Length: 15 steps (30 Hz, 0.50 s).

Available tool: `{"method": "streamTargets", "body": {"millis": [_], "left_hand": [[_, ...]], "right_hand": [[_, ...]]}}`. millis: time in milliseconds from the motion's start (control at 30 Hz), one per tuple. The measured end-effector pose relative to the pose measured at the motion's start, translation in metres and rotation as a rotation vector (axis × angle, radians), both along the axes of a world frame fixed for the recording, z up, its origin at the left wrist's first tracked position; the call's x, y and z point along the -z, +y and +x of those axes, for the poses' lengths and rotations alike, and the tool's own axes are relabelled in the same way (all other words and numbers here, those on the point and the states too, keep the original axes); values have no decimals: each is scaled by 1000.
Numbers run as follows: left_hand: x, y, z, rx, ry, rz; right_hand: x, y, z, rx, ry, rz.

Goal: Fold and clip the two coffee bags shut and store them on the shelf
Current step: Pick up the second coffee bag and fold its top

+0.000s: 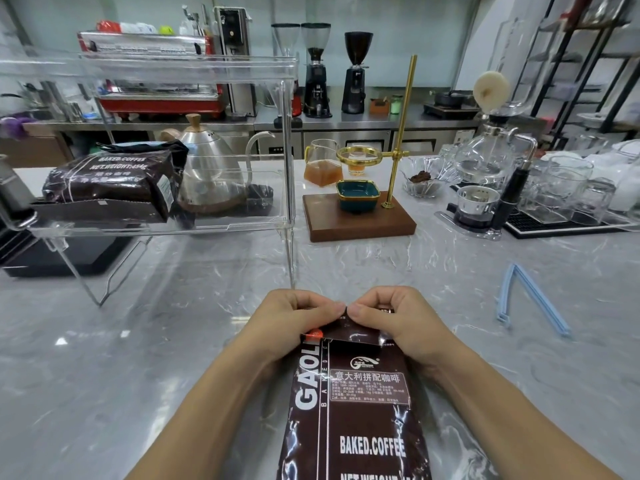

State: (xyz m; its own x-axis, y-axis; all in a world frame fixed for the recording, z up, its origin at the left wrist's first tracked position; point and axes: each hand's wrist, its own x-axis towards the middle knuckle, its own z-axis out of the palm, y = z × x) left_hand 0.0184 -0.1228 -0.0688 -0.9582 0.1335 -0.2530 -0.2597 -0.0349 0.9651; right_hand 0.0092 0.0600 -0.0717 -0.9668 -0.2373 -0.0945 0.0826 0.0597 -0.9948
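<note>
While both hands pinched its folded top, the coffee bag [356,410] lay at the counter's [173,358] near edge.
Left hand [291,323] and right hand [394,323] gripped the fold; a blue clip [530,299] lay near the right edge.

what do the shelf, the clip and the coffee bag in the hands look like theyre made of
Shelf: clear hard plastic, probably acrylic; the kettle shows through it and the edges glint.
Clip: pale blue plastic, matte, moulded in one colour.
Coffee bag: glossy dark brown foil or plastic film; it crinkles and throws bright highlights. Which one, I cannot tell.
</note>
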Motion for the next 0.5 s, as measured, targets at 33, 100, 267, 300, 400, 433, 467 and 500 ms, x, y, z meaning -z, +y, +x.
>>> {"method": "streamTargets", "body": {"millis": [33, 100, 267, 300, 400, 433, 467, 500], "left_hand": [[1, 0, 0, -5, 1, 4], [1, 0, 1, -18, -5, 28], [0, 1, 2, -40, 0, 62], [0, 2, 2, -54, 1, 72], [0, 5, 2, -104, -15, 121], [0, 6, 2, -119, -23, 131], [0, 6, 2, -133, -29, 137], [-1, 7, 1, -149, -32, 143]], "right_hand": [[0, -1, 1, -6, 9, 1], [1, -3, 2, -22, 20, -2], [1, -5, 1, -12, -17, -17], [1, -4, 0, -9, -41, -35], [-3, -4, 0, -1, -103, -88], [-4, -4, 0, 6, -118, -111], [-4, -5, 0, 17, -127, -134], [-5, -6, -1, 31, -131, -159]]}}
